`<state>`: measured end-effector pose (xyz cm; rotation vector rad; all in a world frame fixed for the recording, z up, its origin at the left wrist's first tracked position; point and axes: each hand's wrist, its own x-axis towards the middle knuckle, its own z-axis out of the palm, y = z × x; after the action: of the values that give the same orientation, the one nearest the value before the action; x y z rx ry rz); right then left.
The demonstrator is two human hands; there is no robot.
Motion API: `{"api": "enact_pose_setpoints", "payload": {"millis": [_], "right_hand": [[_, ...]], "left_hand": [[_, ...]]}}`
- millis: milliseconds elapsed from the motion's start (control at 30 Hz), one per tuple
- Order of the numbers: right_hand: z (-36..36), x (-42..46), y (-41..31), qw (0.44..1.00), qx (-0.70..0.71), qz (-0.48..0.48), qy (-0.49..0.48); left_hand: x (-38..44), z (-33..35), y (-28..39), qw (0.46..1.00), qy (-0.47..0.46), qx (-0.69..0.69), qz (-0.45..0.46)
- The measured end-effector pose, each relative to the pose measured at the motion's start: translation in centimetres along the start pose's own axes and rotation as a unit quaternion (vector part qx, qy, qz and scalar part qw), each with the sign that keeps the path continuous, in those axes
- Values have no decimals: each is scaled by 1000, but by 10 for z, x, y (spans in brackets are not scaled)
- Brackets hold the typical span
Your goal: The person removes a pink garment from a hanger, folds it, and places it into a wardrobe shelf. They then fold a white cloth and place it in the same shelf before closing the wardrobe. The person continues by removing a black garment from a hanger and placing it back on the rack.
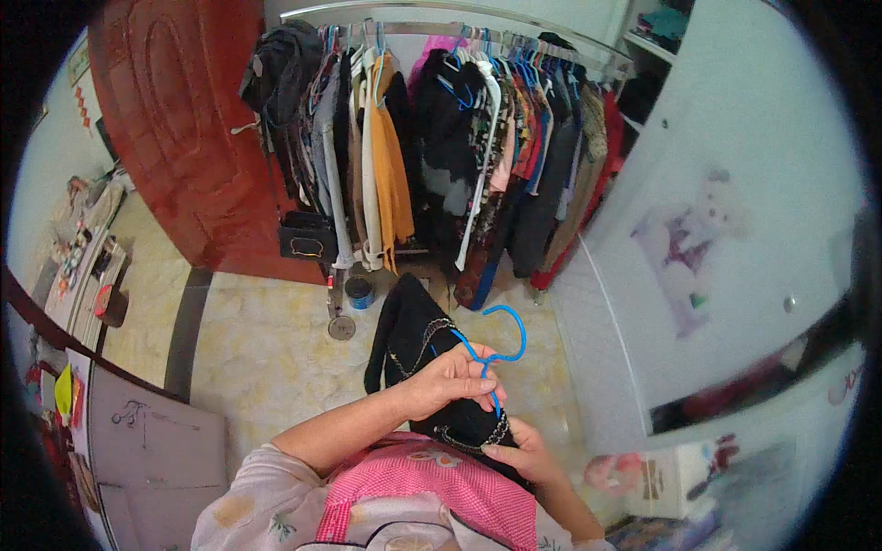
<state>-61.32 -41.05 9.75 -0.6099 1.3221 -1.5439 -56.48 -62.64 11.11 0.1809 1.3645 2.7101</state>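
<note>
My left hand [458, 379] grips a blue hanger [521, 330] just below its hook, which curves up toward the right. A black garment [406, 310] with a patterned, chain-like trim hangs on the hanger in front of my body. One black sleeve reaches away toward the clothes rack. Lower and to the right, my right hand [520, 451] pinches the trimmed edge of the garment between thumb and fingers. Folds of black cloth hide part of the hanger's arms. The garment's lower end is hidden by my hands and my pink checked apron [441, 475].
Ahead stands a metal clothes rack [427, 27] packed with garments on hangers. A reddish-brown wooden door [179, 138] is at its left. White wardrobe doors [744, 138] rise at the right. A blue tin [360, 293] and a strap-like object [339, 327] lie on the tiled floor [275, 344].
</note>
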Motion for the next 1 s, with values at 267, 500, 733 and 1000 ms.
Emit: {"api": "enact_pose_setpoints", "payload": {"millis": [267, 500, 733, 1000], "right_hand": [[-42, 81, -21, 994, 96, -39, 26], [-64, 183, -45, 995, 56, -75, 30], [-56, 304, -121, 988, 4, -140, 60], [-49, 452, -193, 965, -49, -251, 56]], "left_hand": [[44, -40, 35, 983, 179, 33, 14], [67, -123, 65, 951, 278, 107, 83], [103, -227, 127, 917, 327, 154, 169], [157, -337, 203, 745, 449, 413, 270]]}}
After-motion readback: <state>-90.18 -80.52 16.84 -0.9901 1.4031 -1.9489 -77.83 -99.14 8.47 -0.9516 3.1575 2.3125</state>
